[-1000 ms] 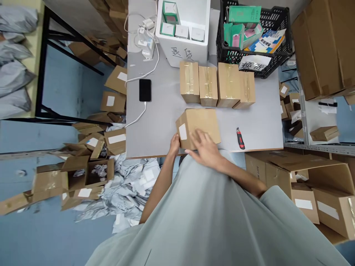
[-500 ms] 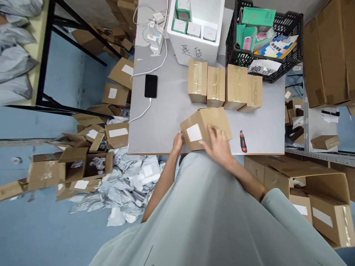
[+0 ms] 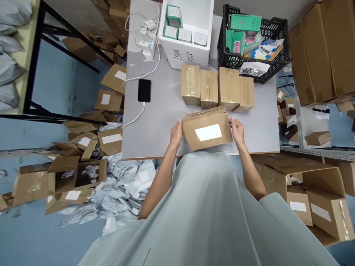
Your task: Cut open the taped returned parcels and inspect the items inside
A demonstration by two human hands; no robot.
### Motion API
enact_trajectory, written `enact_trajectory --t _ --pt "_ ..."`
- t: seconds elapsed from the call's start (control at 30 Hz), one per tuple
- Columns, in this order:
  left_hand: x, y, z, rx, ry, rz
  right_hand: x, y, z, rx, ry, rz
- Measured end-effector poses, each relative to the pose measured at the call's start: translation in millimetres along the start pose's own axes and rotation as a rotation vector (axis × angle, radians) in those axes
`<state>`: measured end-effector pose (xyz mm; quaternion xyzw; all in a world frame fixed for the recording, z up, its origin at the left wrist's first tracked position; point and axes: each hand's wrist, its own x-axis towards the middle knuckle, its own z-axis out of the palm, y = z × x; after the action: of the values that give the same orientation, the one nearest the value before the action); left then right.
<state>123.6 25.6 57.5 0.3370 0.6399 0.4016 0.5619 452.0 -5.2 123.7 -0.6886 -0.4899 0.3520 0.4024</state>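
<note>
A cardboard box with a white label on the side facing me is held at the table's near edge. My left hand grips its left end, thumb up along the corner. At the right end, my right hand has its fingers closed on the box's edge. Just behind it, several taped cardboard boxes stand in a row on the grey table. No utility knife shows now; the right hand covers about where it lay.
A white bin and a black crate, both with small boxes, stand at the back. A phone on a white cable lies left, near a power strip. Cardboard boxes and grey plastic bags crowd the floor.
The box has been turned so a different side with a wider label faces me. My right hand went from its top to its right end. The red and black utility knife went out of sight.
</note>
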Motion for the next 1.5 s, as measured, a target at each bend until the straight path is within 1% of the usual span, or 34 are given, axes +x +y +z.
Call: enact_trajectory --t 0.07,0.1,0.2,0.3,0.37,0.43,0.53,0.6,0.7,0.77,0.8,0.83,0.9,0.97,1.0,1.07,1.1,1.17,1.23,1.3,1.4,1.5 --pt "-19 -3 -11.4 -0.015 0.035 0.077 -24 3 -3 0.095 0.024 0.047" --pt "-28 -6 -16.8 -0.012 0.047 0.094 -36 6 -3 0.112 0.031 0.079" --pt "-49 -19 -28.5 0.002 0.064 0.067 -62 23 7 0.074 0.017 0.162" --pt "-57 -31 -33.6 0.005 0.056 0.023 -76 39 21 0.074 0.014 0.222" --pt "-54 -34 -36.0 0.015 0.036 0.006 -77 44 27 0.07 0.014 0.228" --pt "-45 -31 -39.1 0.032 0.026 0.006 -72 45 27 0.051 0.016 0.207" --pt "-16 -14 -44.8 0.051 0.075 0.047 -53 40 21 -0.007 0.052 0.123" --pt "12 3 -47.3 0.066 0.103 0.077 -32 35 15 -0.08 0.092 0.033" --pt "61 34 -44.7 0.121 0.063 0.099 14 28 8 -0.232 0.115 -0.096" --pt "96 54 -37.1 0.167 0.004 0.094 51 25 4 -0.362 0.133 -0.119" --pt "114 63 -31.7 0.189 -0.023 0.083 70 23 2 -0.43 0.149 -0.094" --pt "130 72 -25.6 0.208 -0.045 0.067 89 22 -1 -0.493 0.17 -0.039" --pt "160 85 -12.6 0.226 -0.082 0.012 121 22 -6 -0.583 0.186 0.127" --pt "184 92 -0.8 0.227 -0.12 -0.05 143 24 -10 -0.618 0.146 0.271" --pt "193 92 4.0 0.225 -0.147 -0.075 150 27 -11 -0.625 0.111 0.306" --pt "208 89 10.9 0.228 -0.209 -0.094 154 33 -11 -0.632 0.042 0.309" --pt "213 86 13.4 0.235 -0.24 -0.085 154 37 -11 -0.636 0.017 0.297" --pt "218 78 18.0 0.266 -0.262 -0.063 149 46 -11 -0.642 -0.011 0.276" --pt "219 71 24.7 0.305 -0.257 -0.047 143 55 -15 -0.643 -0.004 0.27" --pt "215 66 36.2 0.315 -0.27 -0.023 138 65 -24 -0.639 0.029 0.271" --pt "204 63 64.7 0.325 -0.33 0.034 134 81 -48 -0.625 0.082 0.288" --pt "196 64 104.4 0.413 -0.402 0.068 131 100 -82 -0.617 0.113 0.327"
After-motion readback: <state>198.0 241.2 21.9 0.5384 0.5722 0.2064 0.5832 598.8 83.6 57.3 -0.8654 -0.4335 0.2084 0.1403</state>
